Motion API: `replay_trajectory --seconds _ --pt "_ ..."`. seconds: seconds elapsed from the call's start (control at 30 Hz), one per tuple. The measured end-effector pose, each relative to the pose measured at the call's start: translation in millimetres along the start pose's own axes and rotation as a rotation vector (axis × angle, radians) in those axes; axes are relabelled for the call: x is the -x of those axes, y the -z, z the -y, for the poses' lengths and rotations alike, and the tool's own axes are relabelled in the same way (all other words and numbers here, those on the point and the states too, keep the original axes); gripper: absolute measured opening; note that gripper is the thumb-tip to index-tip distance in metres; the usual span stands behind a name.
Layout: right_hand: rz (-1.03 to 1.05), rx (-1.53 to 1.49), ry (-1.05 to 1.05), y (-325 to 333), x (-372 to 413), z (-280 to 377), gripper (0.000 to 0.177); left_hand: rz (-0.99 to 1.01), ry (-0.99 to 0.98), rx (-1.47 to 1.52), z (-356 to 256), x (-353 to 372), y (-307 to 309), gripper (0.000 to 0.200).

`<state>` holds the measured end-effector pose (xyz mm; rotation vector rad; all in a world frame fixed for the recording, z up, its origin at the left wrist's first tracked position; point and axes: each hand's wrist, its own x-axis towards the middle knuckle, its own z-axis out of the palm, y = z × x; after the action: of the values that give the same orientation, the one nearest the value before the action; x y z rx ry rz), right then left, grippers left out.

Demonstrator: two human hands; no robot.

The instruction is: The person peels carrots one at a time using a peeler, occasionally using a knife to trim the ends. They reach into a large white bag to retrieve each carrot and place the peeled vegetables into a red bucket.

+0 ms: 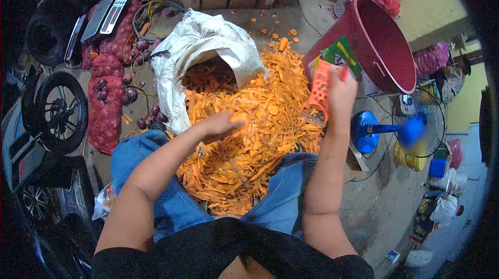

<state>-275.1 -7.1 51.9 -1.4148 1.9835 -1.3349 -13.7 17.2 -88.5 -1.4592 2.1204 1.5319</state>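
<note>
Beside ragged orange shreds (275,118), right fingers (337,78) gripping perforated tool (319,90), possibly plastic

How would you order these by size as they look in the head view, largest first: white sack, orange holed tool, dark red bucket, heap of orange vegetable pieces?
1. Heap of orange vegetable pieces
2. White sack and dark red bucket: too alike to rank
3. Orange holed tool

Orange carrot pieces (280,144), white sack (169,81), maroon bucket (332,35), red-orange tool (319,88), blue jeans (286,190)
</note>
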Motion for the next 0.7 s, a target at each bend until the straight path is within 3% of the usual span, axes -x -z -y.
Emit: replay_trajectory --seconds 0.03,0.07,0.1,0.13,0.17,0.27,0.33,0.37,0.4,0.43,0.47,0.5,0.57,0.67,0.7 --pt "-0.085 -0.098 -0.037 10.0 -3.5 1.6 0.022 0.049 -0.041 -0.047 9.3 -2.9 -13.7 0.062" --pt "-0.094 -0.097 -0.036 19.7 -6.4 1.9 0.022 0.230 -0.066 -0.212 36.6 -23.2 -39.6 0.058" --pt "-0.175 -0.318 -0.086 28.3 -7.9 2.0 0.022 0.376 -0.153 -0.373 10.8 -5.3 -34.1 0.049" --pt "-0.257 -0.540 -0.134 35.4 -8.4 2.0 0.022 0.612 -0.058 -0.438 13.9 -12.4 -41.4 0.049" --pt "-0.266 -0.541 -0.128 41.7 -9.9 2.2 0.022 0.841 0.041 -0.501 15.9 -22.6 -46.1 0.048" --pt "-0.394 -0.704 -0.260 59.4 -3.1 16.7 0.022 0.852 0.094 -0.726 -49.2 -49.5 -9.1 0.049" --pt "-0.414 -0.767 -0.242 66.5 -7.0 6.3 0.023 0.503 -0.067 -0.914 -135.1 -49.9 40.4 0.040" --pt "-0.429 -0.829 -0.227 69.0 -9.5 -1.2 0.025 0.035 -0.426 -1.021 -163.7 -47.5 62.9 0.026" --pt "-0.447 -0.842 -0.245 69.3 -12.7 -8.3 0.027 -0.378 -0.603 -0.842 -203.0 -40.9 83.7 0.024" --pt "-0.444 -0.844 -0.249 68.2 -14.0 -11.8 0.027 -0.635 -0.796 -0.726 -240.0 -38.2 98.9 0.028" --pt "-0.415 -0.851 -0.280 67.0 -15.1 -14.4 0.027 -1.038 -1.164 -0.552 -269.3 -40.9 110.5 0.036" --pt "-0.385 -0.858 -0.310 65.8 -16.4 -15.4 0.027 -1.237 -1.224 -0.551 -299.1 -13.6 125.4 0.036" --pt "-0.387 -0.879 -0.294 62.0 -18.9 -16.3 0.025 -1.425 -1.166 -0.473 -324.1 25.6 140.2 0.037" --pt "-0.372 -0.893 -0.280 60.1 -16.1 -11.3 0.023 -1.399 -1.288 -0.245 -306.4 28.5 146.1 0.037" --pt "-0.359 -0.893 -0.278 59.4 -15.8 -9.1 0.021 -1.388 -1.207 -0.309 -286.3 12.8 146.5 0.036"
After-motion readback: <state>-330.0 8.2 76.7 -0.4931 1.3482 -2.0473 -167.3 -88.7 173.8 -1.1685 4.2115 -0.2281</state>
